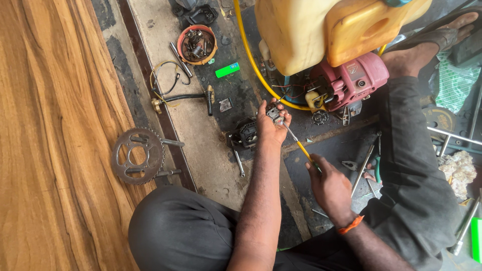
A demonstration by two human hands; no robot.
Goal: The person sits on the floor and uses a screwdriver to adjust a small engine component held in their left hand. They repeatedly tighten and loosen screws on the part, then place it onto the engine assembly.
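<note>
Head camera looks down at a person who sits on the ground with both knees bent. Left hand [271,125] closes its fingers around a small metal part [275,114], held up just in front of the red engine [349,80]. Right hand [329,186] is wrapped around the handle of a yellow screwdriver [301,147], and the thin shaft runs toward 11 o'clock until its tip meets the small metal part. Judging from how things lie, the work is in the middle: a black part [247,134] already rests on the floor, touching the left wrist at 9 o'clock, an orange bowl [197,44] at 11 o'clock holds loose pieces, and a sprocket [138,155] lies well apart at 9 o'clock on the wooden board [50,125]. The engine sits under the yellow tank [321,30] with wires hanging loose, so I think much is still left to put together. Room for moving is narrow: the engine and the yellow hose [251,60] stand close at 12 o'clock, pliers [374,168] and other tools lie just beside the right hand at 3 o'clock, and the person's leg closes that side. More open floor is at 10 o'clock, near the black cable [181,96].
</note>
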